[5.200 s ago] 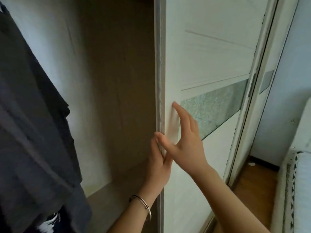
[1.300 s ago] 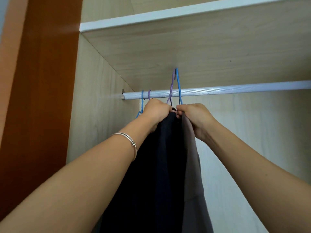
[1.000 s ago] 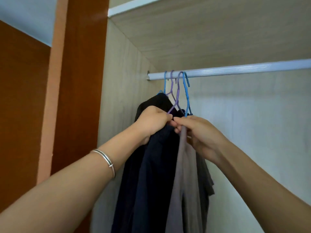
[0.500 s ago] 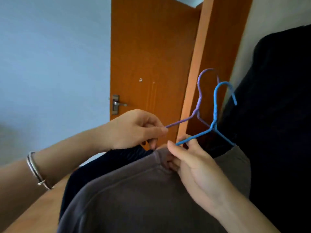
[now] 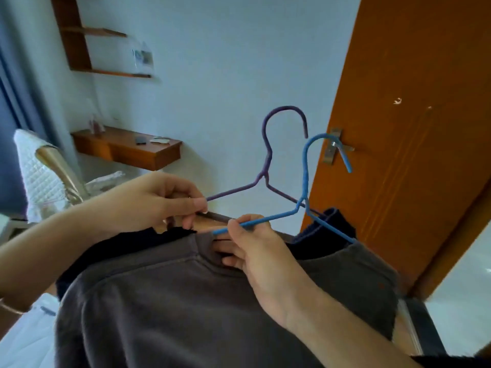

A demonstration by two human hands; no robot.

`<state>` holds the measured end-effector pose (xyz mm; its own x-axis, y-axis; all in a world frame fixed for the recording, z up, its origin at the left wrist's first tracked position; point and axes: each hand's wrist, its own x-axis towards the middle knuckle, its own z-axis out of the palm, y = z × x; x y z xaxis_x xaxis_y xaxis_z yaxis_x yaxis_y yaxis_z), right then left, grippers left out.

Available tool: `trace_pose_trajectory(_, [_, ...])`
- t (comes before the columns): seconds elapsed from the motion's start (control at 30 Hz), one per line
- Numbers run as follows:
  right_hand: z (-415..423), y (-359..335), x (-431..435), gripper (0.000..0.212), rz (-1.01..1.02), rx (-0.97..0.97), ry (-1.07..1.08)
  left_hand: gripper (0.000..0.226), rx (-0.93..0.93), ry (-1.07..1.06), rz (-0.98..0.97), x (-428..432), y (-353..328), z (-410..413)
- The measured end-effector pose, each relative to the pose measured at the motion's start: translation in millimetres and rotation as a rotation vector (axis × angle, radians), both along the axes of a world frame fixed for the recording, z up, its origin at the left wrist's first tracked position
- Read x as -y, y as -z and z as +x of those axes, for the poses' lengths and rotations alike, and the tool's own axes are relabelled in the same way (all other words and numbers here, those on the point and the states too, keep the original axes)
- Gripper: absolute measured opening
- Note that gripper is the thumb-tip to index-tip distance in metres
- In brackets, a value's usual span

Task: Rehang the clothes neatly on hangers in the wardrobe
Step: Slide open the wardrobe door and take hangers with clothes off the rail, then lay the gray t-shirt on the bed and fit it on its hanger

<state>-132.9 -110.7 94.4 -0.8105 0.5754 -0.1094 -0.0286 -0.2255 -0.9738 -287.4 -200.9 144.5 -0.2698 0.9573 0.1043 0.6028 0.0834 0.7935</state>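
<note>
Left hand [image 5: 156,200] pinches purple hanger [image 5: 267,160]; right hand [image 5: 255,251] pinches blue hanger [image 5: 305,176], fingers in grey shirt [image 5: 186,301] collar.

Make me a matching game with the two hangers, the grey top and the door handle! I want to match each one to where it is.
Things
1. purple hanger
2. blue hanger
3. grey top
4. door handle

Places
A. on the orange door
B. pinched by the right hand
C. draped below both hands
D. pinched by the left hand

Pairs: 1-D, 2-B, 3-C, 4-A
</note>
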Motion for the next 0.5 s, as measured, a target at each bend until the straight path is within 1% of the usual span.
trace_pose_trajectory(0.03, [-16.1,3.4,-9.9,0.011,-0.006,0.025,0.001,0.063,0.014,-0.046,0.006,-2.0,4.4,-12.8])
trace_pose_trajectory(0.13, [-54.2,6.8,-44.4,0.015,-0.073,0.065,0.016,0.019,0.087,-0.191,0.023,-16.5,14.3,-45.2])
trace_pose_trajectory(0.17, [-64.0,6.7,-55.8,0.015,-0.102,0.051,0.012,0.016,0.112,-0.240,0.020,-22.4,18.0,-54.7])
trace_pose_trajectory(0.23, [-81.0,3.0,-76.0,0.017,-0.110,0.036,0.003,0.018,0.198,-0.334,-0.002,-35.6,25.0,-71.1])
trace_pose_trajectory(0.33, [-107.6,4.8,-108.1,0.033,-0.024,0.103,0.050,0.018,0.274,-0.415,-0.001,-58.8,32.7,-92.9])
trace_pose_trajectory(0.43, [-131.5,22.5,-143.2,0.033,0.112,0.132,0.123,0.015,0.276,-0.507,0.031,-82.8,39.6,-109.9])
trace_pose_trajectory(0.5, [-144.8,34.6,-164.5,0.044,0.159,0.184,0.127,0.018,0.312,-0.552,0.061,-100.6,45.4,-119.1])
